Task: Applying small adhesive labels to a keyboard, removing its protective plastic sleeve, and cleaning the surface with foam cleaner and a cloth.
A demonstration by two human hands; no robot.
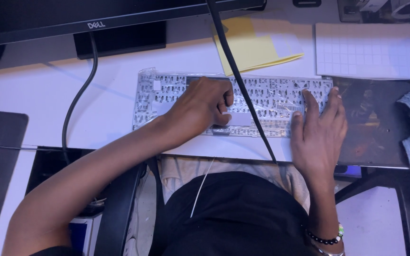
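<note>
A flat silvery keyboard backplate wrapped in clear plastic lies at the centre of the white desk. The left hand rests curled on its middle, grip pinched together on the surface. The right hand presses its 3 o'clock end, fingers spread flat. A yellow paper sheet sits at 12 o'clock, with a black cable crossing over the backplate.

Keyboard panel middle hidden under left hand, monitor cut off — top edge.

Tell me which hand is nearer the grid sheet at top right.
Right. The right hand rests on the keyboard's right end, just below-left of the grid sheet. The left hand sits mid-keyboard, farther left.
</note>
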